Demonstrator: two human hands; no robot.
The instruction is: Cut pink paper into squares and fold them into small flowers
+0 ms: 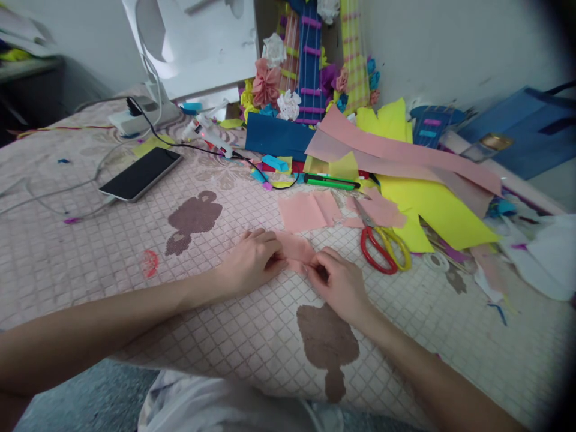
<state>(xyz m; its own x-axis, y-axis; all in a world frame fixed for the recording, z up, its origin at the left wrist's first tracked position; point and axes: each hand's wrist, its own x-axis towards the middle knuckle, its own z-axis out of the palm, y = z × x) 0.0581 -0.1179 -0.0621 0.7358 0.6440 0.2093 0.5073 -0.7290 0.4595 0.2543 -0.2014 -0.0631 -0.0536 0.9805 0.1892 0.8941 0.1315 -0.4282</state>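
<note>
Between my two hands lies a small piece of pink crepe paper [294,247], close above the tablecloth. My left hand [254,259] grips its left end, the fingers curled. At the right end my right hand [339,279] pinches the lower corner between thumb and fingers. Just beyond them several flat pink paper pieces [301,211] rest on the cloth. Scissors [382,249] with one red and one yellow handle lie to the right of my right hand, their blades pointing away over pink scraps.
A phone [141,174] on a cable lies at left, near a white power strip [139,117]. A glue gun [211,137], a green cutter knife [332,182] and yellow paper sheets [432,207] crowd the back. Behind stand paper guitars [309,66] with paper flowers.
</note>
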